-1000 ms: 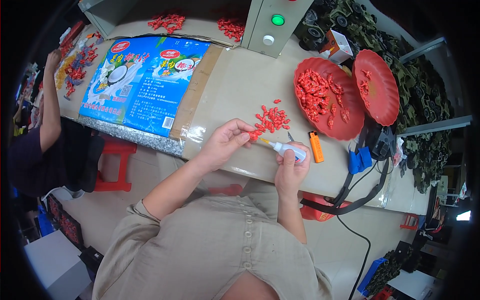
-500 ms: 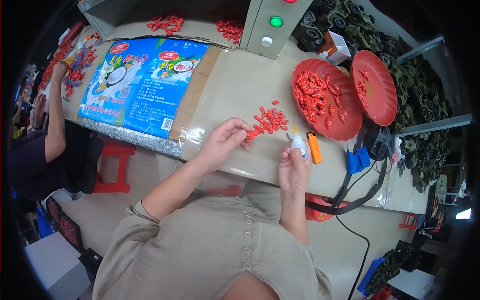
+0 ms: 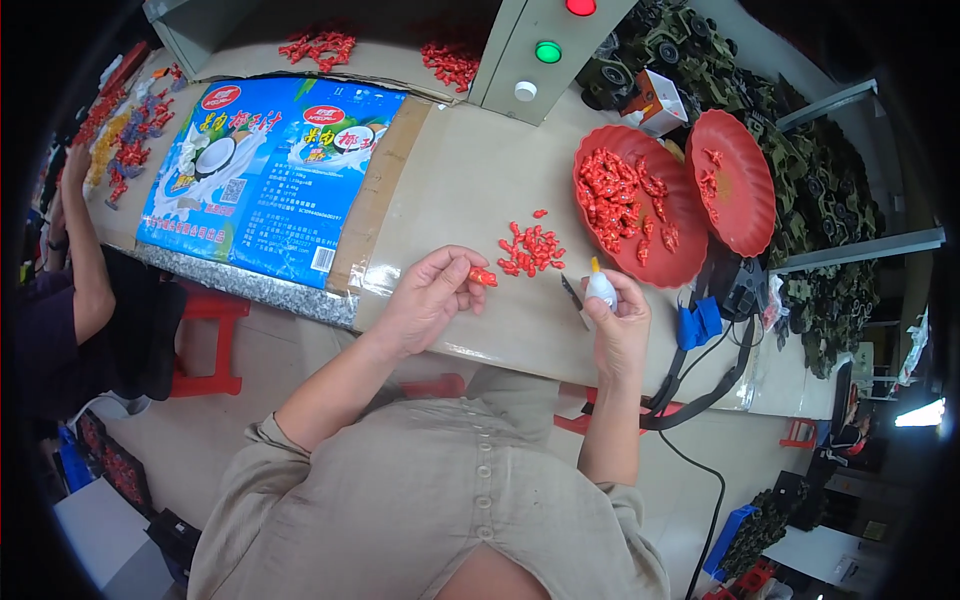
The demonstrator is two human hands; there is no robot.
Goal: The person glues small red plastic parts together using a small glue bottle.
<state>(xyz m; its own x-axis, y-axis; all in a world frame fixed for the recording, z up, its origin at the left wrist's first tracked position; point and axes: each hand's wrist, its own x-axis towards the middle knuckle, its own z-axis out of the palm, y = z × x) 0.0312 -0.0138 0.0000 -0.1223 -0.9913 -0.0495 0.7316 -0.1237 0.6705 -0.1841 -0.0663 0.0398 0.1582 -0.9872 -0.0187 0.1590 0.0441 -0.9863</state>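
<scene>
My left hand [image 3: 430,298] pinches a small red plastic figure piece [image 3: 484,277] between thumb and fingertips, a little above the table. My right hand [image 3: 622,325] is wrapped round a small white glue bottle [image 3: 602,288], its yellow nozzle pointing up and away from me. A thin dark blade [image 3: 574,296] shows just left of the bottle; whether the right hand holds it or it lies on the table I cannot tell. Beyond the hands is a loose pile of small red parts [image 3: 531,249]. The two hands are apart.
Two red scalloped bowls [image 3: 680,265] with red pieces stand at the right, beside a black strap [image 3: 712,395]. A flattened blue carton [image 3: 270,190] covers the left of the table. A grey control box [image 3: 520,60] stands behind. Green toy vehicles pile up far right; another person works far left.
My right hand has shifted right with the glue bottle, and the orange lighter is now hidden. More of the blade shows. My left hand still pinches the red piece, now turned. The view shifted slightly.
</scene>
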